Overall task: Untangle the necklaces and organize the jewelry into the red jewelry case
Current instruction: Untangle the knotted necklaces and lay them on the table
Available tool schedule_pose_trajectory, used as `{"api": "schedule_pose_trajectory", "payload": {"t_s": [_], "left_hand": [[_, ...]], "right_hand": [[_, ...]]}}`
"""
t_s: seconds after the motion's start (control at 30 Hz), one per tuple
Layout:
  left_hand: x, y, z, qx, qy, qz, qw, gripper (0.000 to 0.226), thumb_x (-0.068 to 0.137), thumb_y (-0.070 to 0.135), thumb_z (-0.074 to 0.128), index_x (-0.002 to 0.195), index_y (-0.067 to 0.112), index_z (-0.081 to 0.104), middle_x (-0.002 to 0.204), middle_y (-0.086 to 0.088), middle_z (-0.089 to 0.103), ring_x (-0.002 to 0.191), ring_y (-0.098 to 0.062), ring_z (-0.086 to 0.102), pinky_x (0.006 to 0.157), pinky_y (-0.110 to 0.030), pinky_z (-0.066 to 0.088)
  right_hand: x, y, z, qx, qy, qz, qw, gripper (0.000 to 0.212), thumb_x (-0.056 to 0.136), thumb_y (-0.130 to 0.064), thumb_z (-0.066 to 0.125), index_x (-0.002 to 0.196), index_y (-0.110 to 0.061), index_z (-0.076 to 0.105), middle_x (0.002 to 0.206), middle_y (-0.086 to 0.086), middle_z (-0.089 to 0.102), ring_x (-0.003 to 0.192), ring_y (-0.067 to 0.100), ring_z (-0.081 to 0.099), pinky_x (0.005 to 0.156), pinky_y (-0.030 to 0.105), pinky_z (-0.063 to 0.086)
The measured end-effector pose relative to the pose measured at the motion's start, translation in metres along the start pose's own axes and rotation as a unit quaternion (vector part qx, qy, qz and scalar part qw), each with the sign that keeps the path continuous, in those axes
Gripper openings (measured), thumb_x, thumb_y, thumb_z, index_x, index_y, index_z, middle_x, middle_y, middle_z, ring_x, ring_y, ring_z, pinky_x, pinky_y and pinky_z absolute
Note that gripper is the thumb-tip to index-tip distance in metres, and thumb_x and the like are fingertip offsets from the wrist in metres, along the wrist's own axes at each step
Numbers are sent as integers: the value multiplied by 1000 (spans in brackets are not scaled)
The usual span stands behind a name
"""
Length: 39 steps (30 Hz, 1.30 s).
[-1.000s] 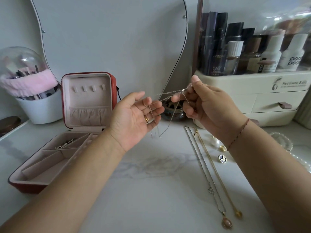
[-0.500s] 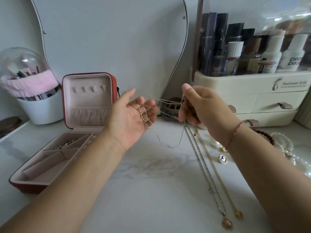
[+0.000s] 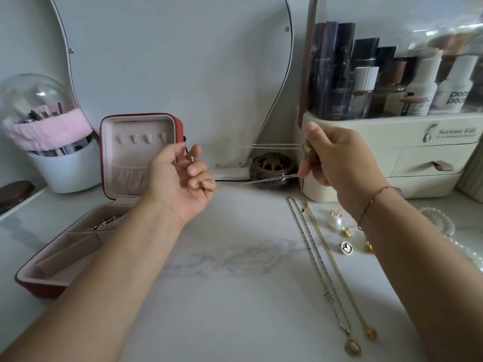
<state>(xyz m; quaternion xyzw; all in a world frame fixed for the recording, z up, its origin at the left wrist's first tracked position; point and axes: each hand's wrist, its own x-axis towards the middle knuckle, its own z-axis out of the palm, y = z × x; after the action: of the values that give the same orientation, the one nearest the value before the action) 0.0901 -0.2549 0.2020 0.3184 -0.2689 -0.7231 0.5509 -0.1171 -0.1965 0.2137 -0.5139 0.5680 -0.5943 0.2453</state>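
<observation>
A person works a thin silver chain (image 3: 271, 147) apart above a marble-patterned tabletop (image 3: 230, 257), with the open red jewelry case (image 3: 136, 158) standing to the left of both hands. The right hand (image 3: 337, 158), well to the right of the case and in front of a cream cosmetics organizer (image 3: 418, 152), has its fingers closed on the chain, pinching it at two spots so that two strands run out level toward the case. The left hand (image 3: 183, 181), just in front of the case's upright lid, is palm up with fingers loosely curled; a small gold piece shows near its fingertips, but the blurred strands fade short of it, so whether it grips the chain cannot be told. The step in hand appears to be the untangling itself: the chain is stretched to find or clear a knot. Two other necklaces, one silver (image 3: 313, 257) and one gold (image 3: 337, 270), already lie straight, side by side on the tabletop to the right of the case, with earrings (image 3: 346, 236) just beyond them. One compartment of the case holds a silvery piece (image 3: 104, 222). The next move likely calls for a light, even pull and a check that no loop remains, before carrying the chain left to the case.
</observation>
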Motion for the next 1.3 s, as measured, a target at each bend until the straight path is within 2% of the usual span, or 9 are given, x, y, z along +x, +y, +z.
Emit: {"api": "schedule_pose_trajectory", "payload": {"t_s": [0.1, 0.17, 0.33, 0.43, 0.57, 0.87, 1.03, 1.13, 1.3], "left_hand": [[3, -4, -1, 169, 32, -42, 984, 37, 90, 27, 45, 54, 19, 43, 44, 4, 34, 33, -11, 26, 39, -12, 31], [4, -10, -1, 329, 9, -58, 943, 35, 90, 26, 47, 57, 20, 40, 45, 4, 35, 32, -11, 26, 39, -14, 29], [5, -25, -7, 684, 24, 93, 723, 36, 83, 32, 63, 53, 15, 54, 41, 3, 38, 43, -21, 36, 50, -26, 32], [5, -25, -12, 741, 25, 126, 659, 37, 86, 38, 63, 57, 15, 60, 49, 1, 52, 53, -24, 52, 62, -31, 49], [7, -27, -14, 766, 22, 141, 627, 33, 97, 32, 51, 74, 12, 64, 72, -4, 63, 64, -24, 57, 58, -28, 40], [2, -26, -8, 762, 5, 167, 625, 24, 96, 18, 48, 92, 22, 71, 97, -2, 70, 93, -24, 63, 77, -32, 48], [-14, -31, 10, 544, -176, 118, 812, 12, 91, 19, 63, 94, 23, 73, 90, 11, 74, 92, 2, 65, 82, -14, 46], [-19, -32, 12, 472, -266, 77, 837, 24, 83, 8, 68, 108, 10, 68, 100, 1, 73, 100, -7, 66, 90, -17, 48], [-21, -35, 15, 456, -233, 79, 855, 31, 69, 24, 72, 96, 11, 70, 81, -1, 74, 84, -13, 69, 85, -21, 50]], "right_hand": [[-1, -2, 0, 75, -16, -7, 997, 40, 101, -29, 40, 81, 4, 51, 47, 7, 61, 36, 16, 27, 38, 21, 21], [-3, -5, -1, 132, -49, -18, 990, 36, 101, -29, 40, 72, -7, 44, 49, 8, 60, 34, 15, 27, 38, 23, 20], [-4, -4, 5, 154, -119, -34, 980, 33, 97, -28, 46, 75, -4, 52, 61, 0, 63, 38, 11, 30, 41, 23, 21], [-5, -1, 10, 133, -139, -36, 981, 32, 95, -27, 50, 77, -1, 53, 46, -13, 47, 41, 7, 27, 43, 20, 20], [-7, -3, 10, 155, -167, -32, 973, 34, 91, -28, 55, 64, -9, 46, 58, 1, 40, 46, 11, 21, 47, 27, 12], [-14, -3, 18, 114, -172, -45, 977, 37, 91, -24, 58, 60, -9, 43, 48, -3, 42, 38, 5, 27, 37, 13, 22], [-16, 0, 26, 49, -155, -63, 985, 37, 89, -26, 63, 59, -10, 48, 42, -7, 45, 35, 3, 31, 37, 12, 27], [-16, 1, 27, 46, -142, -59, 987, 35, 86, -25, 65, 59, -9, 51, 41, -5, 45, 33, 3, 35, 36, 12, 29], [-14, 2, 26, 42, -124, -62, 989, 34, 82, -26, 70, 56, -11, 53, 42, -5, 46, 34, 3, 36, 37, 11, 29]]}}
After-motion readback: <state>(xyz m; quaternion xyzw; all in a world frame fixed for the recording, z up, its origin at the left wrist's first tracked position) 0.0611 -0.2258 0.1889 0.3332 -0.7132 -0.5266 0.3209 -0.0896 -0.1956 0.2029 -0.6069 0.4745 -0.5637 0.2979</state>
